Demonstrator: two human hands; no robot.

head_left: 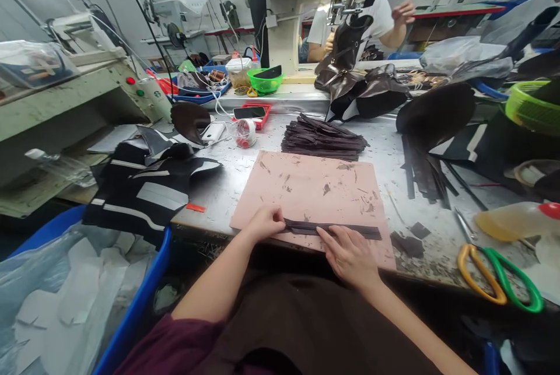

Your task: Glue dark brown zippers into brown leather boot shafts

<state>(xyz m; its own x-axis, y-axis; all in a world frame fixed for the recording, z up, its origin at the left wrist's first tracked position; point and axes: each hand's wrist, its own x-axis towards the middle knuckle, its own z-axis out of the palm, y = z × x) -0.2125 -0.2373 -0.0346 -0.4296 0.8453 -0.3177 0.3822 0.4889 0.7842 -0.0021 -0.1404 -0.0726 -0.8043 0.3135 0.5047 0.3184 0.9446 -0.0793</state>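
A dark brown strip (367,231) lies along the front part of a pink board (306,179), on the metal worktable. My left hand (268,222) pinches the strip's left end between thumb and fingers. Over its middle, my right hand (350,251) rests with the fingers spread, fingertips touching the strip. Behind the board is a pile of similar dark strips (321,137).
Scissors (499,276) with orange and green handles and a bottle (511,220) are at right. Black pieces (135,188) lie left, above a blue bin (164,252). A sewing machine (284,31) stands behind; beyond it sits a person (385,19).
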